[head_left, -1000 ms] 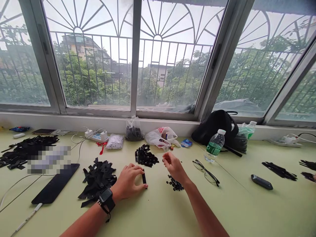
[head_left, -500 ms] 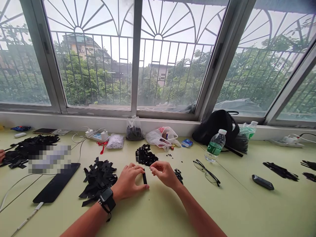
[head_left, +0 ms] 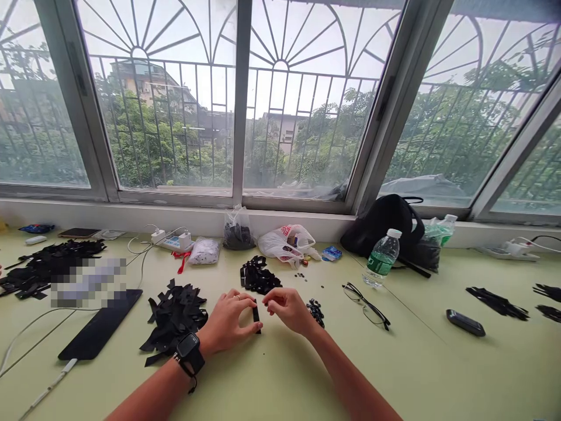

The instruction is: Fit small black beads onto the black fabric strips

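My left hand (head_left: 228,320), with a watch on its wrist, holds a short black fabric strip (head_left: 256,313) between index finger and thumb, on the table top. My right hand (head_left: 284,309) is pinched just right of the strip; a tiny dark bit shows at its fingertips, too small to name. A heap of cut black strips (head_left: 174,318) lies left of my left hand. Beyond both hands is a pile of black strips with small rings on them (head_left: 258,276). Small black rings (head_left: 316,311) are piled beside my right wrist.
Eyeglasses (head_left: 366,305) and a water bottle (head_left: 382,257) stand to the right, near a black case (head_left: 465,323). A dark tablet-like slab (head_left: 100,327) with a cable lies left. Plastic bags (head_left: 287,244) line the window side. More strips (head_left: 56,263) lie far left.
My right hand has moved slightly left, closer to the strip, and its fingertips have tilted down. My left thumb has shifted slightly up and left, onto the strip's lower end.
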A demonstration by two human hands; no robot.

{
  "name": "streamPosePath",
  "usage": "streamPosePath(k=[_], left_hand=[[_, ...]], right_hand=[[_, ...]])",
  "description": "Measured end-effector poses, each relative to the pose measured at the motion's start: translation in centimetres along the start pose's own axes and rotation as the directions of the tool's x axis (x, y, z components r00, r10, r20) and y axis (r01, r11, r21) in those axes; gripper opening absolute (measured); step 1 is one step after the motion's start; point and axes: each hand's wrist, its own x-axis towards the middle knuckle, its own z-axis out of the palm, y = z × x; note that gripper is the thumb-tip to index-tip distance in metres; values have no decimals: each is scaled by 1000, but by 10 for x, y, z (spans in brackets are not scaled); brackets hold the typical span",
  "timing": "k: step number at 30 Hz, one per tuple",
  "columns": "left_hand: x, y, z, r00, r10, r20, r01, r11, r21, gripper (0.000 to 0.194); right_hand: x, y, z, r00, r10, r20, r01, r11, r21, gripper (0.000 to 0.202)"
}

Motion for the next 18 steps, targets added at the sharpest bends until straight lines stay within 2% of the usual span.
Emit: streamPosePath(k=[5,14,18], left_hand=[[0,-1,0,1000,-10,13,10,1000,1,30],[0,-2,1,1000,2,6,-2,1000,-5,31],[0,-2,1,1000,18,0,-18,1000,-17,28]], right_hand=[[-1,-1,4,1000,12,-11,-12,999,-30,19],[-2,4,7,997,-13,78,11,999,33,18],[-4,4,11,992,-24,121,23,1000,8,19]])
